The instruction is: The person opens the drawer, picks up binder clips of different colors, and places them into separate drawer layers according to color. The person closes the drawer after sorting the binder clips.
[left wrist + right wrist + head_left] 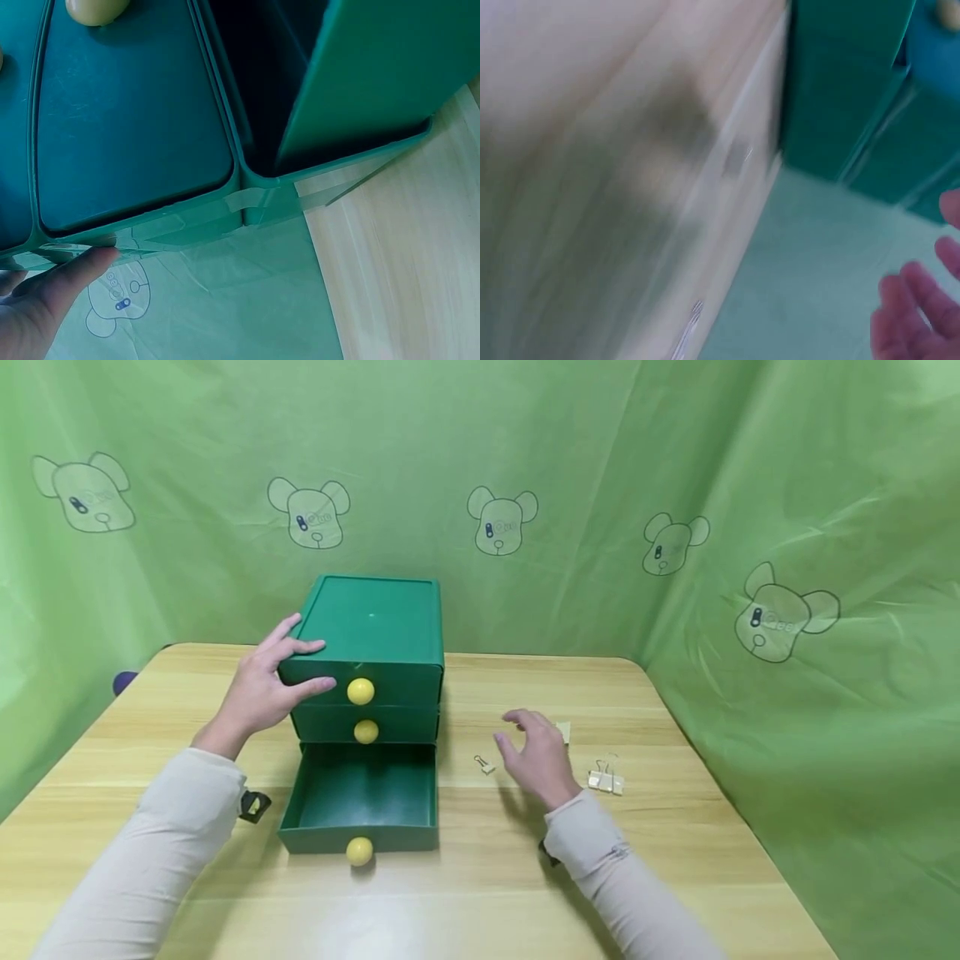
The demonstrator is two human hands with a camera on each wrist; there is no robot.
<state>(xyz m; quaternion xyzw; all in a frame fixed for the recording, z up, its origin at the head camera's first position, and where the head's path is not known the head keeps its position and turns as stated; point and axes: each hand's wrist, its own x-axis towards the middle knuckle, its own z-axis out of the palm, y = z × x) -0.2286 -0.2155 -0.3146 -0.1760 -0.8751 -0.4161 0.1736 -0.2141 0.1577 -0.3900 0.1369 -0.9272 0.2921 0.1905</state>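
Observation:
My left hand [262, 689] rests against the upper left corner of a green drawer cabinet [378, 618], its fingers extended, the thumb toward the front. In the left wrist view the thumb [79, 274] lies along the cabinet's side. The bottom drawer [360, 839] is pulled out and its visible floor is bare; the two drawers above are closed. To the right of the cabinet, my right hand [542, 760] hovers over the table with loosely bent fingers, holding nothing. A small pale binder clip [487, 768] lies just left of it, a larger binder clip [606, 782] to its right.
Partly behind the right hand, a pale yellow piece [565, 732] lies on the wooden table [465, 902]. Each drawer has a round yellow knob [360, 852]. A green curtain [570, 443] printed with bear heads surrounds the table at the back and sides.

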